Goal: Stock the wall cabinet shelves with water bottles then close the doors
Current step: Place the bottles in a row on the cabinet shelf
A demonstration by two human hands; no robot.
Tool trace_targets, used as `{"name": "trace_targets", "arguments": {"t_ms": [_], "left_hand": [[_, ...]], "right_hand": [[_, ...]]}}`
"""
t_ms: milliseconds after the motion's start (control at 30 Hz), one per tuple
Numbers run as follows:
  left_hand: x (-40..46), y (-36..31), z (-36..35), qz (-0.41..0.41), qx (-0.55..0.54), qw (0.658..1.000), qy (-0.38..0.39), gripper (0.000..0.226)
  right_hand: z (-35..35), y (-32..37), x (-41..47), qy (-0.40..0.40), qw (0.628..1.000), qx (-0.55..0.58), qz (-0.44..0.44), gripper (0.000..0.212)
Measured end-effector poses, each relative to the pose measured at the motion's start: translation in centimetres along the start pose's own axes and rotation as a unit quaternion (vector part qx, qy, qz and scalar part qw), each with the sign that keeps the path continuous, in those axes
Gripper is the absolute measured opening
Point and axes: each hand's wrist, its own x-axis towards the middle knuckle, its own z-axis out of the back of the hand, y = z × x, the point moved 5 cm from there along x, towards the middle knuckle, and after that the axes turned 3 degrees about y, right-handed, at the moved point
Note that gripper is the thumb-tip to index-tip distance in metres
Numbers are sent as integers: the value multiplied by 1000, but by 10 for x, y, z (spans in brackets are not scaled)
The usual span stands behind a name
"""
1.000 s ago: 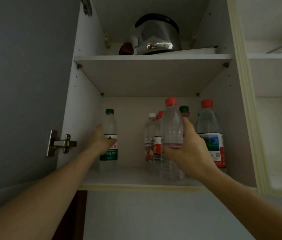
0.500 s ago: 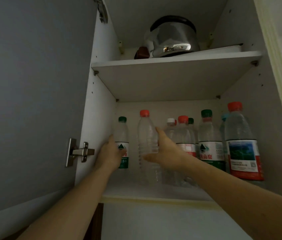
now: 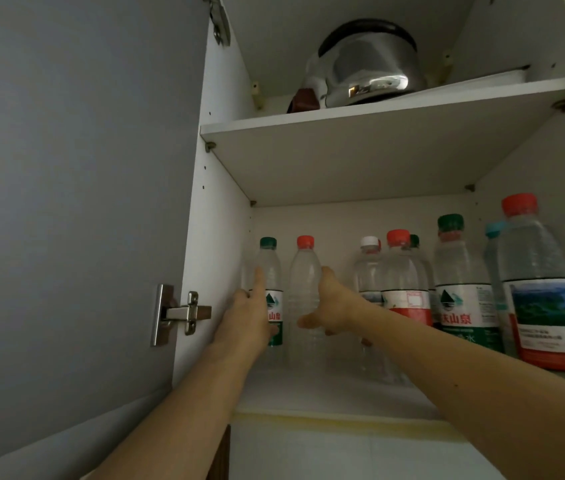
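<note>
- The open cabinet door (image 3: 66, 202) is seen nearest on the left, swung wide on its hinge (image 3: 180, 313); closing has not begun.
- The left hand (image 3: 248, 315) is kept on the green-capped bottle (image 3: 269, 271) at the left wall of the lower shelf (image 3: 326, 389), fingers curled round its label and the forefinger laid up its side, as half a second ago.
- The right hand (image 3: 329, 311) is wrapped round the unlabelled red-capped bottle (image 3: 304, 289), which has been carried leftward across the shelf over the last second and now stands upright just beside the green-capped one.
- A gap has thus been opened between this pair and the cluster of bottles (image 3: 402, 289) further right, so room for more stock is judged to be freed.
- The large labelled bottle (image 3: 544, 289) at the right wall is left untouched.
- On the upper shelf (image 3: 378, 109), farthest off, a steel pot (image 3: 367, 67) is stored; no bottles are seen there.
</note>
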Motion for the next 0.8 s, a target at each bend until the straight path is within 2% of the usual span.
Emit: {"name": "trace_targets", "arguments": {"t_ms": [133,333,500,600,667,800], "left_hand": [[-3,-3,-3,-12,71,996,43,128],[6,-7,-1,-20,216,975,54,123],[14,-11,-2,-47,336,940,39,127],[18,-9,3,-89,439,894,7,124],[19,-7,3,-100,480,872,-10,120],[23,-5,-1,-94,510,855,-19,111]], "right_hand": [[1,2,13,16,999,-12,-27,104],[-5,-9,20,12,1000,-9,-5,102],[-11,-11,17,35,998,-43,32,119],[-15,-8,17,20,994,-83,61,136],[-18,-4,17,-4,988,-130,84,138],[-26,0,23,-51,962,-249,100,128]]}}
